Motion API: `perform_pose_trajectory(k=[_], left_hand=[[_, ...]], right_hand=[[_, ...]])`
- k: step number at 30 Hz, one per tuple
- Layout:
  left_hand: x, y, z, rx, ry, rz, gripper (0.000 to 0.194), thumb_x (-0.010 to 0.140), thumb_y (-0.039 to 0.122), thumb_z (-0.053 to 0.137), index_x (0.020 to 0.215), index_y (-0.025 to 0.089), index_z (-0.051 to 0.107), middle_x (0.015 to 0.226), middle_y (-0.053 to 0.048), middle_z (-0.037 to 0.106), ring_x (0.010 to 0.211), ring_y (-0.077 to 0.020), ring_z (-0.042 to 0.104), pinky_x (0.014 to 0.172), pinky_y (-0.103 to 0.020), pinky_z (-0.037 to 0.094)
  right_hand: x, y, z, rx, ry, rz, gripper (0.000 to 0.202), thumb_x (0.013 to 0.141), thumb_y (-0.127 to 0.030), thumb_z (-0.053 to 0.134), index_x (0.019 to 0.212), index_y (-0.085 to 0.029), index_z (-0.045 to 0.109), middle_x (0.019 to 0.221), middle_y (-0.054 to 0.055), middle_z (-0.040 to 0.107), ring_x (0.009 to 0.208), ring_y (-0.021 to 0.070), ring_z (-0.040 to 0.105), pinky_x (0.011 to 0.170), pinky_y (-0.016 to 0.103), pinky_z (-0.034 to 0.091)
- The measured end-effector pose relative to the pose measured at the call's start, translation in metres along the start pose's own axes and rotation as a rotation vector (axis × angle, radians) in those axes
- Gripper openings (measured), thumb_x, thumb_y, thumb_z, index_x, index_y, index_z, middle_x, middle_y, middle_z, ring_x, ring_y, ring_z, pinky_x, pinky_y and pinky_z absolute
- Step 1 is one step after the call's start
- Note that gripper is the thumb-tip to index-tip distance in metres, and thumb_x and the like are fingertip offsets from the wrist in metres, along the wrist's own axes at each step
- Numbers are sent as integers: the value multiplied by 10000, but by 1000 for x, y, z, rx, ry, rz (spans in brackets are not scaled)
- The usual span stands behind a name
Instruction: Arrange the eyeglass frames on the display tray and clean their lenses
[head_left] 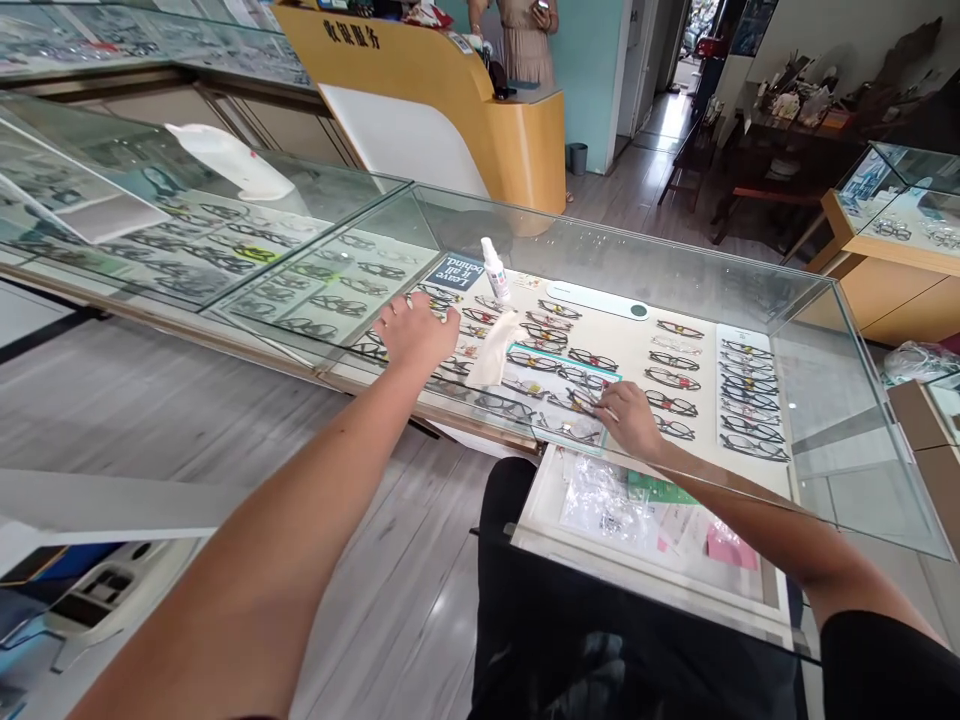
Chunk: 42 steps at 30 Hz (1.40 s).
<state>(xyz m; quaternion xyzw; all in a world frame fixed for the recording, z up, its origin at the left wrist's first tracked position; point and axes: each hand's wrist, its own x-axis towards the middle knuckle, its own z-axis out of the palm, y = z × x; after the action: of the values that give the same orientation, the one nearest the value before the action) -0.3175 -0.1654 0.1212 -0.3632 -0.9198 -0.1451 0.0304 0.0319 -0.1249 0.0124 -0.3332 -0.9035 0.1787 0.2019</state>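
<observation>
My left hand (pixel 418 335) rests with spread fingers on the glass top of the display case, left of a crumpled pale cloth (pixel 493 350). A white spray bottle (pixel 495 270) stands behind the cloth. To the right, my right hand (pixel 628 415) has its fingers pinched at the end of a dark pair of glasses (pixel 581 402), over a tray with a teal edge (pixel 616 379). Several more glasses lie in rows around the tray, among them a red-tagged pair (pixel 671 379).
An open drawer (pixel 652 570) with plastic bags and papers juts out below my right forearm. The case's glass edge (pixel 847 310) rises at the right. A yellow counter (pixel 525 140) stands beyond, with a person (pixel 525 45) holding a phone behind it.
</observation>
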Motion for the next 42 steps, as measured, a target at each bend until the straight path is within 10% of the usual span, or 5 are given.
perform_pose_trajectory(k=[14,42], left_hand=[[-7,1,-15,53,-93,-64,609,1017,424,463,1517,83,537,1633,-296,476,1544,-451,422,1259,-621,349],[-8,-2,-18,106,-92,-115,611,970,442,443,1499,151,533,1637,-255,482,1555,-414,411,1263,-611,354]], right_hand=[[132,86,-6,-289,-95,190,339,1070,-248,516,1099,-143,838,1230,190,735,1206,342,506,1057,478,370],[159,99,24,-359,-300,202,303,1004,-270,585,1095,-201,865,1270,192,736,1234,367,507,1090,531,303]])
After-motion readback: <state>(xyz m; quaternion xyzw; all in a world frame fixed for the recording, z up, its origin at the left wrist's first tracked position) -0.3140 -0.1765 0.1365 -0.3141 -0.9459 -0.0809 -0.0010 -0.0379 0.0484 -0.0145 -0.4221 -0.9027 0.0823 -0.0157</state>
